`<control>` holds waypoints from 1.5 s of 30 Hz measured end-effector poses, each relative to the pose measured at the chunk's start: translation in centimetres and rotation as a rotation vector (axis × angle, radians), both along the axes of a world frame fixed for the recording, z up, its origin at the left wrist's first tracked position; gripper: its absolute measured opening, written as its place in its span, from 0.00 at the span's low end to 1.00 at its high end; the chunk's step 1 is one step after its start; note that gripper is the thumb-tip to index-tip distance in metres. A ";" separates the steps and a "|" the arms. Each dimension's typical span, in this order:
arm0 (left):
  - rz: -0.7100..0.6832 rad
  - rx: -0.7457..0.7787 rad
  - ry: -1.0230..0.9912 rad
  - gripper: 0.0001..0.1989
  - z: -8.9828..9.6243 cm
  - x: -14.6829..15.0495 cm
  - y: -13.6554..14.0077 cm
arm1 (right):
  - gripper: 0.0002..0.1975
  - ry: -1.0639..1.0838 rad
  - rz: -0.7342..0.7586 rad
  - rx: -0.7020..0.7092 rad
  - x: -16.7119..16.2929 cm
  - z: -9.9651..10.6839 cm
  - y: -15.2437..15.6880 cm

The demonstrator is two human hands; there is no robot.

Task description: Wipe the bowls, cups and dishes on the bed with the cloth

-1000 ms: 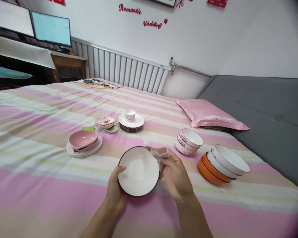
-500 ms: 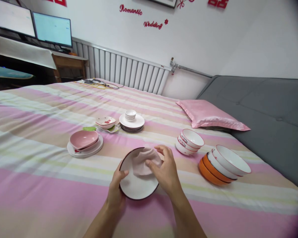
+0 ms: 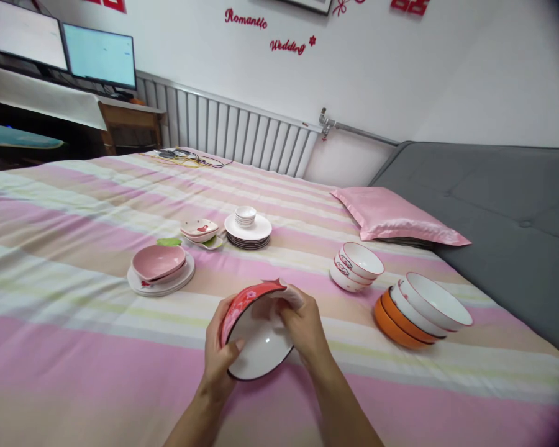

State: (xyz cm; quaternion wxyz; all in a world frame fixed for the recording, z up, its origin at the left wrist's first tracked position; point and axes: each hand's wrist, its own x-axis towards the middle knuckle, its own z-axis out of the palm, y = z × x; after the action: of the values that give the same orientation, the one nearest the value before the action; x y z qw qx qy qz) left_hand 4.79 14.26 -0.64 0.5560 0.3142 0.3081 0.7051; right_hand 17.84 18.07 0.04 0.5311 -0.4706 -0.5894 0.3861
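A bowl (image 3: 261, 347) with a white inside, a dark rim and a red flowered outside is held up over the bed, tilted so its mouth faces me. My left hand (image 3: 221, 347) grips its left side, thumb over the rim. At the upper right of the rim, my right hand (image 3: 305, 323) is closed on a pale pink cloth (image 3: 286, 298) folded over the edge. Most of the cloth is hidden by the fingers.
On the striped bedsheet (image 3: 97, 372), pink dishes (image 3: 156, 262) on plates lie left, with a plate stack (image 3: 256, 230) behind. Small bowls (image 3: 361, 264) and a stack of larger bowls (image 3: 410, 323) stand right, near a pink pillow (image 3: 395, 211). Cables (image 3: 190, 157) lie far back.
The bowl has tipped, so its red outside shows along the upper left. The cloth has gone from spread inside the bowl to bunched over the rim in my right hand.
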 end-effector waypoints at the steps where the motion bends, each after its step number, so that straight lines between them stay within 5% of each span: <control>1: 0.025 -0.006 -0.026 0.26 0.0 0.0 0.0 | 0.17 0.023 -0.022 -0.012 -0.4 -0.3 0.0; 9: 0.235 -0.001 -0.127 0.29 -0.4 0.0 0.1 | 0.11 0.344 -0.144 -0.232 -3.9 -1.6 -0.7; 16: 0.197 -0.075 -0.135 0.29 -1.7 -1.5 -0.1 | 0.19 0.708 -0.018 -0.434 -6.3 -1.8 -2.4; 20: 0.201 -0.089 -0.133 0.30 -1.1 -0.9 -0.3 | 0.18 0.722 0.027 -0.443 -5.9 -1.2 -2.2; 24: 0.157 0.030 0.000 0.40 0.4 0.2 -0.3 | 0.15 0.499 -0.066 -0.291 -3.0 0.0 -1.3; 31: -0.032 0.071 0.195 0.43 1.7 -1.5 0.1 | 0.18 -0.227 -0.061 0.392 1.6 0.9 -0.7; 36: -0.096 0.095 0.461 0.48 0.6 -2.4 0.6 | 0.17 -0.449 0.039 0.451 1.1 0.1 -0.5; 39: -0.096 0.137 0.606 0.42 0.3 -2.4 0.8 | 0.17 -0.466 0.065 0.467 0.7 -0.1 -0.5; 45: -0.109 0.123 0.548 0.34 0.8 -2.3 0.6 | 0.18 -0.375 0.055 0.525 1.0 1.2 -1.1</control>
State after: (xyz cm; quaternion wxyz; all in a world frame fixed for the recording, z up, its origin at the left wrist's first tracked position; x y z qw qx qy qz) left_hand 2.52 14.82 0.18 0.4690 0.5424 0.3862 0.5802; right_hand 18.87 16.94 1.24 0.5058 -0.3643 -0.7690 0.1414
